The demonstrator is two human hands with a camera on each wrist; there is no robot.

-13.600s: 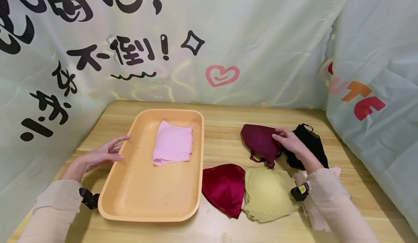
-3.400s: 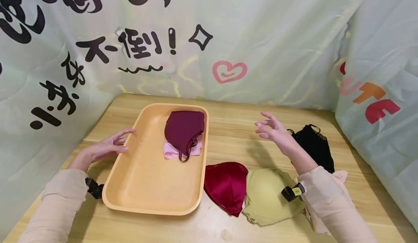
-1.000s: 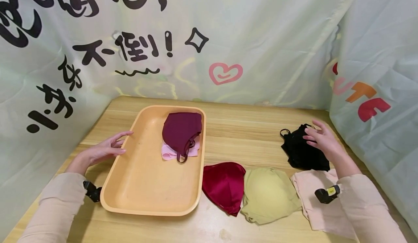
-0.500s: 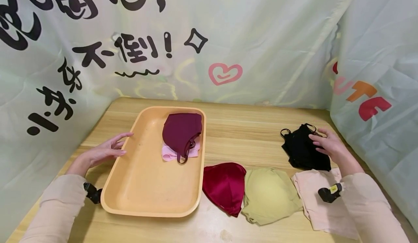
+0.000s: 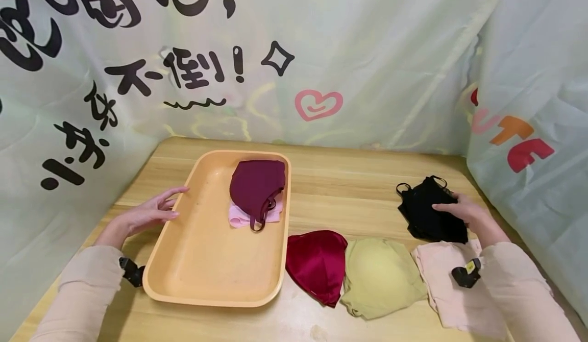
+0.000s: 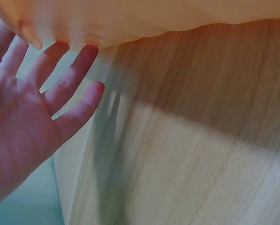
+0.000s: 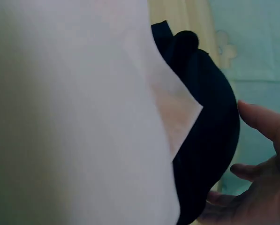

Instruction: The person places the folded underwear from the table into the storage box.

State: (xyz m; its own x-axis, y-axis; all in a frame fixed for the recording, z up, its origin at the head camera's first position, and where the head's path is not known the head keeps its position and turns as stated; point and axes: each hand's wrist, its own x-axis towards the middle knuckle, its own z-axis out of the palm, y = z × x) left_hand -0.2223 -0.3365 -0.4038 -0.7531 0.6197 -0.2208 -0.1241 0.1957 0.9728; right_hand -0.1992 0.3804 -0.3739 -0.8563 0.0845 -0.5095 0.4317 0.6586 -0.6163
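My left hand (image 5: 149, 213) rests with spread, nearly straight fingers against the left side of the orange tray (image 5: 216, 302); in the left wrist view the fingertips (image 6: 89, 49) touch the tray's outer wall. Inside the tray, a plum bra (image 5: 256, 184) lies on a folded pink cloth (image 5: 238, 216). At the far right, my right hand (image 5: 469, 215) is at the right edge of a black strappy bra (image 5: 429, 212), thumb over it and fingers partly hidden beyond. The right wrist view shows the thumb (image 7: 261, 119) at the black bra's edge, with a gap between thumb and fingers.
A dark red satin bra (image 5: 319, 265), a yellow-green bra (image 5: 383, 278) and a folded pale pink garment (image 5: 452, 281) lie in a row right of the tray. Printed cloth hangings (image 5: 390, 66) border the wooden table (image 5: 335, 178) at the back and sides.
Earlier the plum bra went from the table onto the pink cloth in the tray. Over the last second my right hand has come down to the black bra's right edge. The left hand stays put.
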